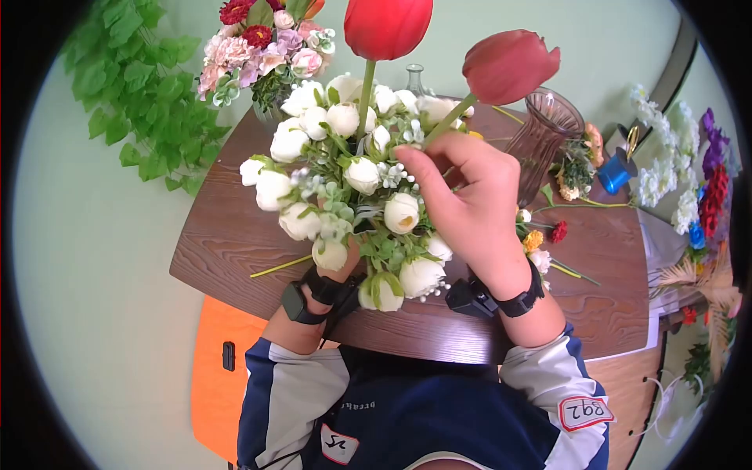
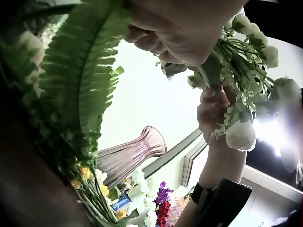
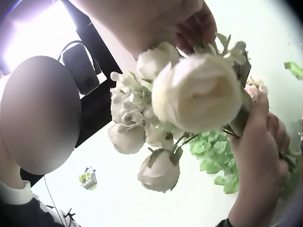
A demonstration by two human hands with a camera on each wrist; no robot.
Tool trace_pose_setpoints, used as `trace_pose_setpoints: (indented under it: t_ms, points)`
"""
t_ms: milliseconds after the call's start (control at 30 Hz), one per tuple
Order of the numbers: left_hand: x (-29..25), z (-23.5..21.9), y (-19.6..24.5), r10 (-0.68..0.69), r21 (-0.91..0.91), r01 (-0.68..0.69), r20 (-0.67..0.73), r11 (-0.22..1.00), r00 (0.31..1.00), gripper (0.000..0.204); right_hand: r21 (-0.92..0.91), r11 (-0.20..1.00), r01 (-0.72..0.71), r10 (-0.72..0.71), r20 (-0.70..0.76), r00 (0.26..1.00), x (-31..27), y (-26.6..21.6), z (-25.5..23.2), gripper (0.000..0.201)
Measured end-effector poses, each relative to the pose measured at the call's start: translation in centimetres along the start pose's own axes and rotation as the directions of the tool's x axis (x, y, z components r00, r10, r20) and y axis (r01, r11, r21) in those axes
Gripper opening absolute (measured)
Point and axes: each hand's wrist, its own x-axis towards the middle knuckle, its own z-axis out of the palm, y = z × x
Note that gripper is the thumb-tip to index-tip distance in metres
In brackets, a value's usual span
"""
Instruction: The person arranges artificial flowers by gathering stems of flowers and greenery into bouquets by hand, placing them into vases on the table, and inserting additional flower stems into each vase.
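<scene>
Head view | white bouquet (image 1: 363, 174), centre | left hand (image 3: 260, 153), mostly hidden, gripping its stems | right hand (image 1: 474, 192), centre right, pinching tulip stem (image 1: 452, 121)

Two tulips (image 1: 388, 28) (both red), one pinkish vase (image 1: 540, 133), one spool (image 1: 616, 174)

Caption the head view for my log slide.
Right hand pinching a red tulip's stem, left hand holding the white bouquet from below.

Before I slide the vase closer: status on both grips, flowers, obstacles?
Left grip around white bouquet, by its stems. Right grip pinching darker tulip by stem. Vase beyond right grip; blooms partly cover left.
</scene>
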Motion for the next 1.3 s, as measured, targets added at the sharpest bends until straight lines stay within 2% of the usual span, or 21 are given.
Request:
trace_pose_setpoints:
  t_ms: [67,100,167,267,300,400,433,467,533,567,600,667,700,767,933,1000,1033,1167,1233,1267,1300]
  points:
    - [1.0,0.6,-0.1,-0.002,-0.002,0.002,0.008,1.0,1.0,0.043,0.082,0.987,-0.135,0.119,0.177,0.977,0.1,-0.1,-0.5,0.021]
    - [0.2,0.5,0.0,-0.004,-0.004,0.004,0.011,1.0,1.0,0.043,0.082,0.987,-0.135,0.119,0.176,0.977,0.1,0.0,-0.5,0.021]
    - [-0.3,0.9,-0.1,-0.008,-0.01,0.008,0.018,1.0,1.0,0.043,0.246,0.916,-0.316,0.258,0.24,0.936,-0.3,0.6,-0.4,0.023]
    - [1.3,1.7,-0.3,-0.017,-0.017,0.018,0.031,1.0,0.999,0.044,0.271,0.918,-0.291,0.239,0.209,0.948,-0.8,1.0,0.1,0.025]
    - [1.3,1.3,0.0,-0.02,-0.019,0.021,0.033,1.0,0.999,0.044,0.349,0.878,-0.328,0.271,0.203,0.941,-1.1,1.2,0.6,0.024]
    - [0.8,0.9,0.4,-0.026,-0.025,0.028,0.041,0.999,0.999,0.044,0.412,0.86,-0.303,0.24,0.198,0.95,-1.7,2.1,1.6,0.024]
    - [0.7,0.9,0.4,-0.03,-0.027,0.031,0.042,0.999,0.999,0.044,0.471,0.773,-0.424,0.336,0.264,0.904,-1.6,1.4,1.3,0.024]
    - [0.5,0.6,0.6,-0.032,-0.03,0.033,0.044,0.999,0.999,0.044,0.471,0.773,-0.425,0.336,0.265,0.904,-1.5,1.5,1.5,0.024]
    - [1.0,0.6,0.8,-0.036,-0.036,0.038,0.046,0.999,0.998,0.044,0.559,0.735,-0.384,0.347,0.177,0.921,-1.4,1.9,2.1,0.026]
    - [1.3,0.7,0.7,-0.039,-0.04,0.041,0.046,0.998,0.998,0.044,0.575,0.643,-0.506,0.415,0.293,0.861,-1.3,1.8,1.5,0.027]
    - [1.6,1.2,0.5,-0.04,-0.046,0.042,0.044,0.998,0.998,0.044,0.573,0.643,-0.508,0.414,0.297,0.86,-1.3,1.7,1.4,0.027]
    - [1.3,1.3,0.5,-0.045,-0.052,0.047,0.046,0.998,0.998,0.044,0.663,0.467,-0.586,0.394,0.437,0.809,-1.2,1.6,1.2,0.026]
    - [0.1,0.8,0.9,-0.047,-0.055,0.05,0.048,0.997,0.998,0.044,0.663,0.466,-0.586,0.395,0.437,0.808,-1.4,1.6,1.3,0.026]
    - [1.1,1.3,0.7,-0.051,-0.06,0.054,0.052,0.997,0.997,0.044,0.703,0.364,-0.611,0.485,0.418,0.769,-2.0,1.5,1.7,0.027]
    - [-2.1,-1.2,2.4,-0.065,-0.072,0.069,0.067,0.995,0.996,0.044,0.75,0.306,-0.586,0.49,0.403,0.773,-2.8,0.8,2.4,0.029]
    - [0.3,-0.3,1.9,-0.07,-0.075,0.075,0.073,0.994,0.995,0.044,0.744,0.239,-0.624,0.496,0.459,0.737,-2.9,0.6,2.4,0.029]
    - [0.3,0.5,1.5,-0.073,-0.077,0.079,0.076,0.994,0.994,0.044,0.744,0.238,-0.624,0.496,0.459,0.737,-2.9,0.7,2.4,0.029]
    - [1.1,1.2,1.4,-0.077,-0.088,0.085,0.088,0.992,0.993,0.044,0.701,0.37,-0.61,0.498,0.405,0.767,-2.3,0.8,1.9,0.04]
    - [0.1,1.3,1.4,-0.08,-0.094,0.089,0.096,0.992,0.992,0.044,0.662,0.446,-0.602,0.475,0.395,0.786,-1.8,0.9,1.3,0.046]
    - [-0.8,0.2,2.1,-0.081,-0.098,0.091,0.101,0.991,0.992,0.044,0.662,0.448,-0.601,0.475,0.393,0.787,-1.6,0.7,0.9,0.046]
    - [0.0,1.4,1.5,-0.083,-0.101,0.093,0.106,0.99,0.991,0.044,0.617,0.54,-0.573,0.448,0.366,0.816,-1.4,0.4,0.5,0.046]
